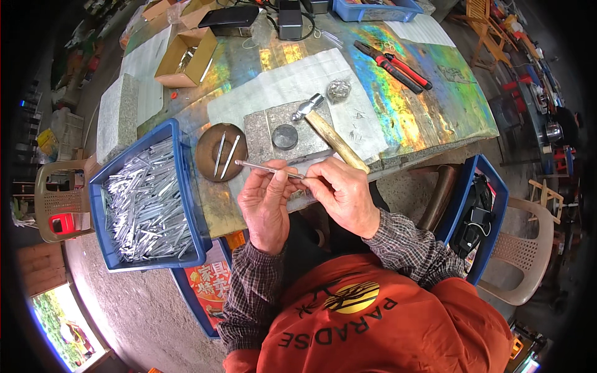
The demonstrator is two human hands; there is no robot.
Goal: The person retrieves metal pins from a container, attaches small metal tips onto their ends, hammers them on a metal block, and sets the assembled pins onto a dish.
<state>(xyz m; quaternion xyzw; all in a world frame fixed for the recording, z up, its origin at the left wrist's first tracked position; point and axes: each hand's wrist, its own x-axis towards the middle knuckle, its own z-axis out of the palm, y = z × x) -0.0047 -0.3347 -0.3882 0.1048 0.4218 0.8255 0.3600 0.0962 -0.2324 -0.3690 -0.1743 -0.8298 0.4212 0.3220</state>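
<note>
Both hands work together at the near edge of the counter. The left hand has its grip closed, thumb and fingertips pinched on the middle of a thin metal rod. The right hand has its grip closed on the rod's other end, fingers curled over it. The rod lies level between the two hands, its free tip pointing toward 9 o'clock, just above the counter edge.

Just beyond the right hand, at 12 o'clock from it, lies a hammer with a wooden handle, its steel head resting on a grey stone slab. A dark round disc sits on the same slab, beside the hammer head.

At 10 o'clock from the left hand, a round brown dish carries two more metal rods. At 9 o'clock, a blue bin is filled with silver metal strips.

Farther out, at 12 o'clock, a crumpled foil wad rests on white paper. At 1 o'clock lie red-handled pliers. At 11 o'clock stands an open cardboard box.
</note>
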